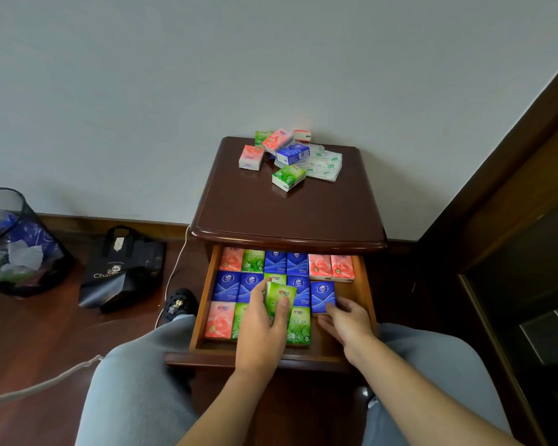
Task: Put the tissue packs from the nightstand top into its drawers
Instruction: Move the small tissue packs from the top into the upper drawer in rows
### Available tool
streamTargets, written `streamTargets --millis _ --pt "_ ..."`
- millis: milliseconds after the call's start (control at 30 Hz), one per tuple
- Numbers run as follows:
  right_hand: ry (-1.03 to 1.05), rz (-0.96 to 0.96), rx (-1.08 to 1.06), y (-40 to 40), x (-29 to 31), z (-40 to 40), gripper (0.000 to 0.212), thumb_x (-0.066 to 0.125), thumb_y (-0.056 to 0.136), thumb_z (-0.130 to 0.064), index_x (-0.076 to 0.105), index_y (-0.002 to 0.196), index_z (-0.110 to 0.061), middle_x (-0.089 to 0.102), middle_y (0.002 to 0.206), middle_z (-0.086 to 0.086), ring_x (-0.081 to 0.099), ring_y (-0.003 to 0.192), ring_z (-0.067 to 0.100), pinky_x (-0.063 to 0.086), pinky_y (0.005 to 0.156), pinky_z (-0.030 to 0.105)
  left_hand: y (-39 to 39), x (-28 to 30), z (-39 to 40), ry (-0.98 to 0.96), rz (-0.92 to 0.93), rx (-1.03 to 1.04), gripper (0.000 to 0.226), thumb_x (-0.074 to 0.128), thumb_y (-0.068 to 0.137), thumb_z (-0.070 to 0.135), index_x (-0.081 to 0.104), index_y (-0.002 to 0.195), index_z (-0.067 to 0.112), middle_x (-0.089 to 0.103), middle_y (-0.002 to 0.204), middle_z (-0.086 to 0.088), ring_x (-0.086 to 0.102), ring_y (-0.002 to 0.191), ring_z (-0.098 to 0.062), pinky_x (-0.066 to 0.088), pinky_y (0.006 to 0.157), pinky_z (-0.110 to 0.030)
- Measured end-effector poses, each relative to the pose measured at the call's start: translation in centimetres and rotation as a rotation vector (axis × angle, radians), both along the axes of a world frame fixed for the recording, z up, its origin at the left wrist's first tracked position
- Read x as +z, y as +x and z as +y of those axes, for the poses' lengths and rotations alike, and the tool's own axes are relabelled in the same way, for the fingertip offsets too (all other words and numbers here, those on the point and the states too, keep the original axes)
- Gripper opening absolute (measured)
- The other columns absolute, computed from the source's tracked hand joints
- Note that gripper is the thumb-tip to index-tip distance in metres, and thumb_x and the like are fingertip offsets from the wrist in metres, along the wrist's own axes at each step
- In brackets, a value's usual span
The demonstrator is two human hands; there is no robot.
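A dark wooden nightstand (255, 207) stands against the wall with its top drawer (200, 317) pulled out. Several pink, green and blue tissue packs lie in rows inside the drawer. My left hand (261, 329) is over the drawer's middle, shut on a green tissue pack (279, 297) held tilted above the rows. My right hand (345, 320) rests at the drawer's right side, fingertips touching a blue tissue pack (322, 296) that lies there. On the nightstand top sit several loose packs, among them a green one (289, 177), a blue one (292, 153) and a pink one (251, 157).
Flat white wrappers (324, 165) lie on the nightstand top by the packs. A black mesh bin (16, 246) and a black bag (123, 272) stand on the floor at left. A white cable (174, 272) runs down beside the nightstand. Dark wooden furniture (512, 220) is at right.
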State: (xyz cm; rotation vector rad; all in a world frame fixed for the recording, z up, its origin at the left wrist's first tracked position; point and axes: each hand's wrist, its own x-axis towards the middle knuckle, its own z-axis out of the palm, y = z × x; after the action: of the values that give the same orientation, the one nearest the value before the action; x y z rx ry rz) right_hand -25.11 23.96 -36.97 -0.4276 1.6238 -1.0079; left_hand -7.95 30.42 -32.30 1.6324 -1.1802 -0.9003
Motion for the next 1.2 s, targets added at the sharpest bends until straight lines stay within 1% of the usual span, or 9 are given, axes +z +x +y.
streamTargets --millis 233,367,533,700,833,933,1033,1133,1200 --pt "-0.076 -0.021 -0.036 0.1 0.0 0.1 0.034 0.07 0.099 -0.008 0.063 0.132 -0.009 0.075 0.107 0.01 0.078 0.087 0.019 0.063 0.064 0.026 0.0 -0.3 0.0 0.006 -0.037 -0.029 0.056 0.052 0.098 0.062 0.038 0.147 0.039 0.064 0.12 0.021 0.063 0.103 0.009 0.053 0.073 -0.009" --pt "-0.082 -0.014 -0.026 0.0 0.1 0.1 0.032 0.07 0.099 -0.009 0.065 0.131 -0.008 0.075 0.111 0.012 0.078 0.094 0.021 0.064 0.074 0.031 -0.3 -0.4 0.0 0.018 -0.087 -0.035 0.053 0.051 0.099 0.063 0.037 0.146 0.042 0.066 0.112 0.023 0.068 0.081 0.0 0.057 0.067 -0.021" --pt "-0.076 0.021 -0.004 -0.1 0.3 0.3 0.035 0.07 0.099 -0.013 0.065 0.133 -0.013 0.075 0.112 0.007 0.076 0.098 0.021 0.065 0.083 0.037 -0.4 -0.1 -0.2 0.04 -0.082 -0.046 0.047 0.059 0.098 0.056 0.044 0.14 0.04 0.065 0.098 0.023 0.062 0.087 0.016 0.046 0.058 -0.005" --pt "-0.08 0.132 0.043 -0.1 1.2 0.8 0.043 0.067 0.101 -0.015 0.057 0.142 -0.022 0.067 0.129 0.001 0.075 0.096 0.017 0.066 0.077 0.04 -0.3 -0.2 -0.2 0.027 -0.054 -0.041 0.04 0.063 0.097 0.054 0.042 0.131 0.052 0.055 0.08 0.021 0.058 0.078 0.023 0.051 0.058 -0.01" --pt "-0.358 0.535 0.3 -0.6 2.9 1.9 0.051 0.07 0.092 -0.006 0.055 0.125 -0.042 0.063 0.131 -0.01 0.072 0.098 0.011 0.065 0.076 0.03 0.1 -0.6 -0.3 0.031 -0.018 -0.042 0.034 0.062 0.097 0.055 0.046 0.126 0.056 0.06 0.073 0.001 0.065 0.062 -0.02 0.056 0.053 -0.039" --pt "-0.648 0.635 0.648 -1.1 4.3 2.9 0.076 0.075 0.079 -0.007 0.045 0.136 -0.049 0.05 0.14 -0.018 0.061 0.117 0.0 0.054 0.087 0.012 -0.1 -0.5 -0.9 0.094 0.115 -0.048 0.023 0.066 0.096 0.05 0.051 0.114 0.055 0.069 0.083 -0.002 0.07 0.065 -0.013 0.06 0.056 -0.037" --pt "-0.806 0.82 1.014 -1.3 5.9 3.3 0.093 0.078 0.078 -0.034 0.027 0.156 -0.041 0.029 0.159 -0.021 0.03 0.149 0.0 0.031 0.117 0.014 -0.7 -0.3 -1.8 0.154 0.225 -0.044 0.02 0.069 0.096 0.043 0.055 0.109 0.05 0.074 0.095 0.001 0.075 0.076 -0.011 0.064 0.066 -0.039" --pt "-0.853 0.986 1.14 -1.7 7.0 2.9 0.092 0.076 0.08 -0.044 0.028 0.157 -0.036 0.032 0.159 -0.017 0.026 0.149 0.001 0.024 0.121 0.019 -1.9 -0.1 -2.6 0.164 0.238 -0.073 0.032 0.073 0.095 0.037 0.054 0.12 0.037 0.072 0.104 -0.003 0.074 0.079 -0.009 0.058 0.065 -0.023" --pt "-0.855 1.016 1.11 -2.1 7.4 2.5 0.085 0.078 0.08 -0.038 0.036 0.154 -0.03 0.04 0.154 -0.013 0.032 0.146 0.005 0.03 0.12 0.024 -2.8 0.3 -2.9 0.173 0.199 -0.1 0.043 0.076 0.093 0.035 0.049 0.126 0.034 0.069 0.107 -0.004 0.073 0.081 -0.011 0.058 0.069 -0.024"
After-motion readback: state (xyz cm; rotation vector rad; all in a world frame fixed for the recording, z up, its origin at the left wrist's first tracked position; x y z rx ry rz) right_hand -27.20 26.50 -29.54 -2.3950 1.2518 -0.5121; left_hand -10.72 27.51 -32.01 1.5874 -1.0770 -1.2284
